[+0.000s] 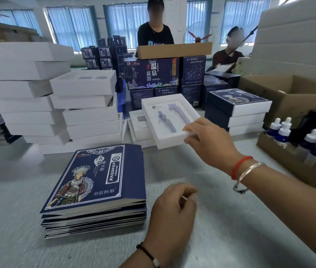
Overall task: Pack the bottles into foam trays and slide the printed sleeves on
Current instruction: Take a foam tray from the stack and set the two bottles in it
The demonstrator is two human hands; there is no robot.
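My right hand (209, 140) grips the near right corner of a white foam tray (169, 120), lifted and tilted above another tray (139, 124). The held tray has two bottle-shaped cutouts with purple bottoms and holds no bottle. My left hand (174, 207) hovers over the grey table with fingers loosely curled, holding nothing. A stack of flat dark-blue printed sleeves (97, 188) lies just left of it. Blue dropper bottles (315, 144) with white caps stand in a cardboard box at the right edge.
Tall stacks of white foam trays (60, 105) fill the left and middle back. Finished sleeved boxes (238, 111) are stacked behind my right hand. Dark-blue printed cartons (153, 74) and a large brown carton (292, 93) stand further back. Two people are behind the piles.
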